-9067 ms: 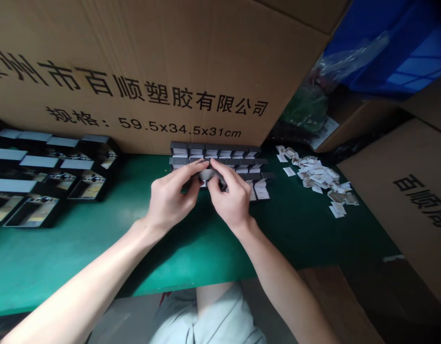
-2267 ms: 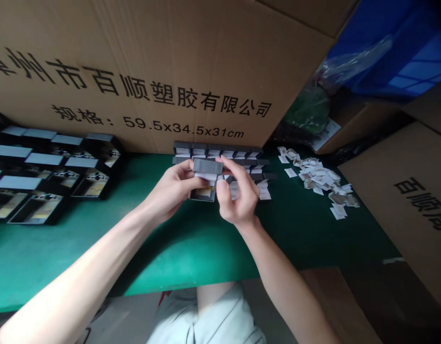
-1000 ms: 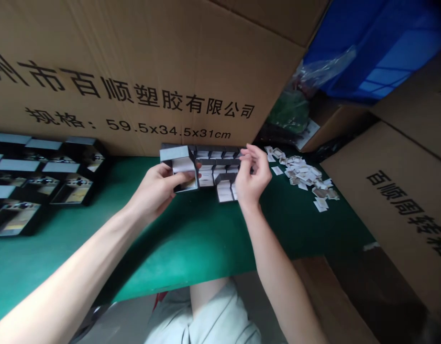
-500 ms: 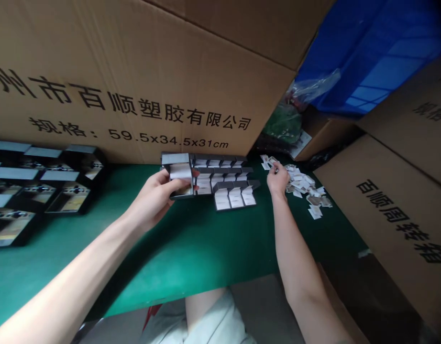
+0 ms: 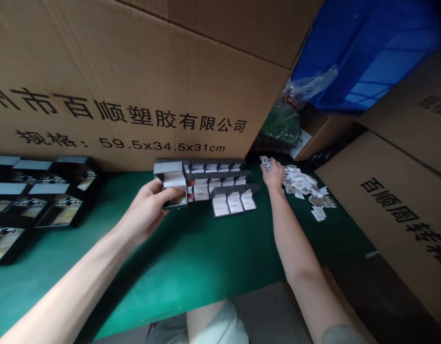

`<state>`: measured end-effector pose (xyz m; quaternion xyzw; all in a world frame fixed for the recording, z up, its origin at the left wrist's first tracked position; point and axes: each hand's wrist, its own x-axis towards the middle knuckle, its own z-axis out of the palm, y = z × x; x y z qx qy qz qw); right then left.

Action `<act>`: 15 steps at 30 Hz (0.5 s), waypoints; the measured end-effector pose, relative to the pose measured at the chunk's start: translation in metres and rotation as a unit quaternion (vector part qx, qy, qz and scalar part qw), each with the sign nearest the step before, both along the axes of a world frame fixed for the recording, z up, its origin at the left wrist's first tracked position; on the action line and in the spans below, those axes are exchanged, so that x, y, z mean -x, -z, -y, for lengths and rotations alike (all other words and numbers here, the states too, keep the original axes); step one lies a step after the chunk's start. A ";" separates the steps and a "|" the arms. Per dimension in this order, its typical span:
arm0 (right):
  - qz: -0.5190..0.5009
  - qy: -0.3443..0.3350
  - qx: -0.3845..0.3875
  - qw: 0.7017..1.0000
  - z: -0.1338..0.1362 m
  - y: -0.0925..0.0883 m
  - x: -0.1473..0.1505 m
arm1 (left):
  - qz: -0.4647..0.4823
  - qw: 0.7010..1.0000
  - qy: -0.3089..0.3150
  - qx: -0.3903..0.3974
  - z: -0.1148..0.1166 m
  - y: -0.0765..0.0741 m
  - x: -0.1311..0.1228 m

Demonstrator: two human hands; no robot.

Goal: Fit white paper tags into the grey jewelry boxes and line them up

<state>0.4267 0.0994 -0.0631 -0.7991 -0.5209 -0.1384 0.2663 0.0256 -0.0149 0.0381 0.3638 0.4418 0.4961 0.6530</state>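
Green-topped counter point(image 5: 192, 267) pushed up against a large cardboard carton point(image 5: 134, 81) printed with Chinese characters, more cartons to the right, and a blue plastic crate point(image 5: 360, 62) with a clear plastic bag point(image 5: 310, 83) high in the corner.

Left hand point(image 5: 145, 212) curled around a dark open box point(image 5: 172, 184), fingers under it and thumb across the front, lifted just above the counter at the near-left corner of the centre group. Inside that box, a white card upright below the raised lid, with a small gold-toned patch low down. Right hand point(image 5: 274, 174) well apart, pinching a white slip point(image 5: 265, 162) between fingertips at the edge of a loose pile of slips point(image 5: 303, 181). Print on the slip too small to read.

Centre group of small dark boxes point(image 5: 216, 179): lids up, white cards showing, packed side by side in rows. Further left, larger black open boxes point(image 5: 59, 210) in rows, with pale lids and gold-toned inserts.

Likely trouble: a slack left grip letting the card slide out or the lid snap shut; a careless swing of the held box knocking the close-packed rows over; a sweep of the right wrist scattering the loose slips.
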 end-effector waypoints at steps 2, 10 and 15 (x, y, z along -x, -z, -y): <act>0.005 0.002 0.010 1.000 0.001 -0.001 0.000 | 0.008 1.000 0.000 -0.003 -0.001 0.000 0.000; 0.018 0.012 -0.007 1.000 0.012 -0.007 0.009 | 0.002 1.000 -0.002 -0.005 -0.002 0.001 0.000; 0.015 0.006 -0.065 0.998 0.015 -0.011 0.015 | -0.003 1.000 0.005 -0.005 -0.003 0.002 0.000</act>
